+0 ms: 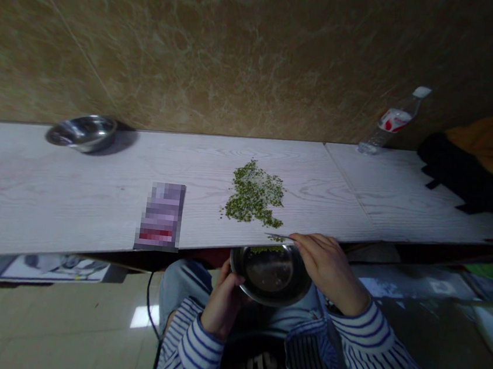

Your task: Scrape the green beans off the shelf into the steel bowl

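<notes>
My left hand point(225, 301) is closed on the rim of a round metal bowl point(276, 297), held just below the table's front edge with its mouth facing up. Small green beans point(252, 194), looking like mung beans, lie in a loose patch on the white table point(205, 162). A few sit right at the edge, and some show inside the bowl by its far rim. My right hand point(330, 269), above the bowl's right side, pinches a thin, flat, dark strip point(277, 235) whose tip reaches over the beans at the edge. Its exact kind is unclear.
A second metal bowl point(85, 132) stands at the back left. A blurred-out phone-shaped thing point(161, 216) lies near the front edge. At the right are a clear plastic bottle point(387, 126) and a black and orange bundle point(488, 151). A wall point(199, 50) rises behind.
</notes>
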Demonstrator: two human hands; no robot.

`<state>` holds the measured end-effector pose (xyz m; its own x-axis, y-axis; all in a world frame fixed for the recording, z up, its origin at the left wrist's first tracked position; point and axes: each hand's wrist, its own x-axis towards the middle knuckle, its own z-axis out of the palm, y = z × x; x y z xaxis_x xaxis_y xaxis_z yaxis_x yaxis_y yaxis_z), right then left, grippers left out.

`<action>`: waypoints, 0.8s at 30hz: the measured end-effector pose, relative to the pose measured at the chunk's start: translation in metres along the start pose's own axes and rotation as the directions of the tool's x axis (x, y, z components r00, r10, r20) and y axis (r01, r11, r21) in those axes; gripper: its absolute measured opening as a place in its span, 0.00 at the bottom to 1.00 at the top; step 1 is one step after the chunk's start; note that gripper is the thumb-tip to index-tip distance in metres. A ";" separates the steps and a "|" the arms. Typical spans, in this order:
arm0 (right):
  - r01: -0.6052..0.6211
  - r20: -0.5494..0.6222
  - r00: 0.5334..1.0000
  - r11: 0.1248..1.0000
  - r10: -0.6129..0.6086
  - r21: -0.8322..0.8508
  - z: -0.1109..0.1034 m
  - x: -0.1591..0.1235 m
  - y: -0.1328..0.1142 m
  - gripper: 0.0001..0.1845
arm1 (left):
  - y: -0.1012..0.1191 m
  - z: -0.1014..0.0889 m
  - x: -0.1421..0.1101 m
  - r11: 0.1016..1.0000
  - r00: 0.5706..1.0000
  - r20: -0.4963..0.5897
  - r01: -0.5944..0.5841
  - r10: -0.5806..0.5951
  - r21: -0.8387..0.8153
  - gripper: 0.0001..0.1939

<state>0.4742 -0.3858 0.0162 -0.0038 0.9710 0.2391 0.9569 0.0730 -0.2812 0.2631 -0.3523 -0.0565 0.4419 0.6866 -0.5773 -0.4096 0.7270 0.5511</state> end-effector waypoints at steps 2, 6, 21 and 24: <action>-0.023 -0.031 0.999 0.999 0.022 -0.022 0.002 -0.001 0.001 0.14 | -0.001 -0.002 0.000 1.000 1.000 0.013 0.004 -0.004 -0.002 0.27; -0.048 -0.047 0.998 0.997 0.046 -0.053 0.007 -0.005 0.000 0.14 | -0.003 -0.004 0.000 1.000 0.999 0.042 0.018 -0.017 -0.007 0.27; -0.019 -0.038 0.999 0.997 0.016 -0.071 0.009 -0.004 -0.022 0.15 | 0.003 -0.011 -0.007 0.999 1.000 0.017 0.018 -0.019 0.033 0.24; 0.042 -0.012 0.999 0.999 -0.042 -0.015 0.009 -0.007 -0.030 0.16 | 0.008 -0.010 -0.010 0.999 1.000 -0.004 0.002 -0.002 0.033 0.24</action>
<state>0.4424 -0.3927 0.0143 -0.0405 0.9642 0.2622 0.9600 0.1103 -0.2574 0.2473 -0.3532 -0.0528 0.4397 0.6851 -0.5807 -0.3820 0.7279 0.5694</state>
